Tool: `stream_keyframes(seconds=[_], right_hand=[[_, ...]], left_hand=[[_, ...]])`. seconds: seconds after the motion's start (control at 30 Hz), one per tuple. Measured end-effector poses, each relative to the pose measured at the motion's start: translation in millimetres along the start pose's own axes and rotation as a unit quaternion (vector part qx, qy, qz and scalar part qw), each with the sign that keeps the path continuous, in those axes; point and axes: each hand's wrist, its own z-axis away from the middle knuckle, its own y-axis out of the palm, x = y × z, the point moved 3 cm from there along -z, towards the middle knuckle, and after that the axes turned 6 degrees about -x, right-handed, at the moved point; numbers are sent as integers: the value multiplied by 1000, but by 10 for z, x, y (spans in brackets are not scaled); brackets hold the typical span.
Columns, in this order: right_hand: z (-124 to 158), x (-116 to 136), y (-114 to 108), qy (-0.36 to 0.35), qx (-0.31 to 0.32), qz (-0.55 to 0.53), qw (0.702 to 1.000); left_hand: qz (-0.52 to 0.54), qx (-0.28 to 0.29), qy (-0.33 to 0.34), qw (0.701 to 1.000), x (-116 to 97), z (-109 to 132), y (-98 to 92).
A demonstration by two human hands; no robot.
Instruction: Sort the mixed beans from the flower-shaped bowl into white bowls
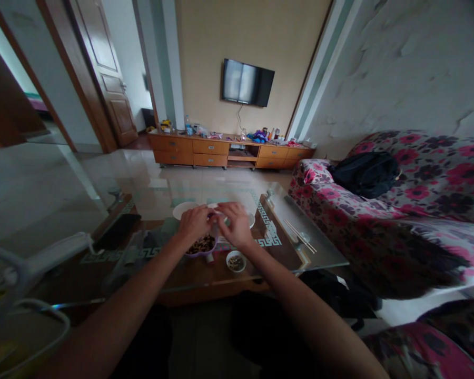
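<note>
My left hand [194, 223] and my right hand [235, 225] meet over the glass coffee table, fingertips close together. Their fingers are bent as in a pinch; whatever lies between them is too small and blurred to name. Just below is a purple-rimmed dish [200, 255] holding many dark and pale bits, partly covered by my left hand. Nearer to me, below my right hand, stands a small white bowl [236, 261] with similar bits inside. White plates, among them a left one [184, 209], sit behind my hands and are partly hidden by them.
A pair of chopsticks [300, 237] lies on the right of the glass table [324, 258]. At left are a dark flat object [120, 230] and a white appliance-like thing [59, 250]. A flowered sofa [430, 195] with a black backpack [365, 173] flanks the right side.
</note>
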Motion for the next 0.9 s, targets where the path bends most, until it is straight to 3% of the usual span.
stream_keyframes(seconds=[0.07,0.1,0.2,0.3,0.37,0.6,0.73,0.9], right_hand=[[108,-464,-198,121,-60,76,988],[186,-655,-269,180,-57,108,976],[428,-1010,-349,290,46,169,941],[577,-1102,-300,302,172,157,924],[603,-1098,-269,292,204,160,921],[571,-1075,-265,274,222,192,916],[608,-1095,-268,268,227,192,916],[634,-1105,-261,267,221,190,919]], left_hand=[[-31,-7,8,999,156,47,-97],[-45,-10,11,999,235,78,-142],[-80,-1,10,997,442,203,-228],[-99,28,-1,995,558,333,-233],[-83,47,-8,995,563,389,-198],[-61,58,57,995,267,297,12],[-45,80,32,995,164,200,184],[-23,64,-22,997,150,47,378]])
